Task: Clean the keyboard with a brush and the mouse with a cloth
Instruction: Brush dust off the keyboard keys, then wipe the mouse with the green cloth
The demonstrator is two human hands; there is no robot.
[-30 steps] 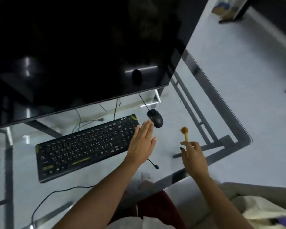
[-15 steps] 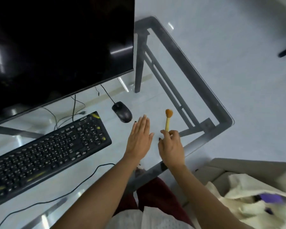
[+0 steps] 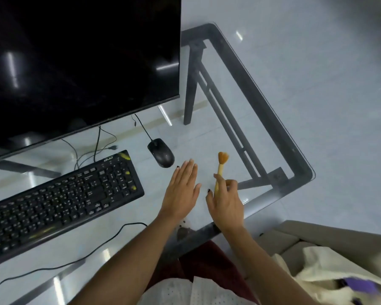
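Holding the brush upright in your right hand, you have its pale handle pinched between thumb and curled fingers, orange bristles pointing toward twelve o'clock. Your left hand is flat, fingers straight and together, holding nothing, just beside the right one at its nine o'clock; whether it rests on the glass table or hovers above it I cannot tell.

By my reading you are at the very start: brush in hand, no bristle on a key yet. The keyboard lies at nine o'clock from your hands, near but apart, slanted across the glass. The mouse sits at eleven o'clock from your left fingertips, close to them and untouched. No cloth is plainly visible; pale fabric at the lower right corner is too unclear to name.

Your next move calls for carrying the brush over to the keyboard, tipping the bristles down, and perhaps steadying the board with your free hand.

As for writing, there is a small logo on the keyboard's top edge, too blurred to read with confidence. Key legends are illegible. The dark monitor shows only reflections.
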